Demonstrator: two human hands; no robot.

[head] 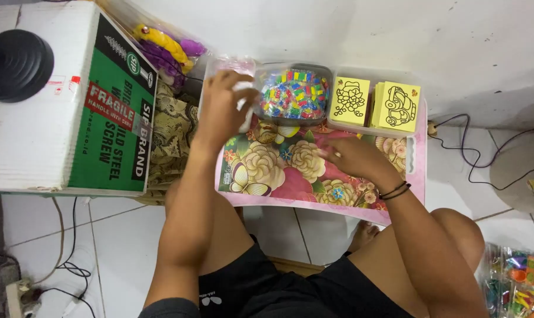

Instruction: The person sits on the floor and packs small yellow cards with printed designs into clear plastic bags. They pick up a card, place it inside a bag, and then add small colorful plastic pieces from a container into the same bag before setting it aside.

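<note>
Left hand point(223, 109) reaches forward, fingers curled — right hand point(352, 158) lies low, seemingly pinching.

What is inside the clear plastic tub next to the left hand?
The clear tub is heaped with small, bright pieces in red, yellow, green and blue. Only the top layer shows; whatever lies beneath is covered. The left hand hides the tub's left edge.
</note>
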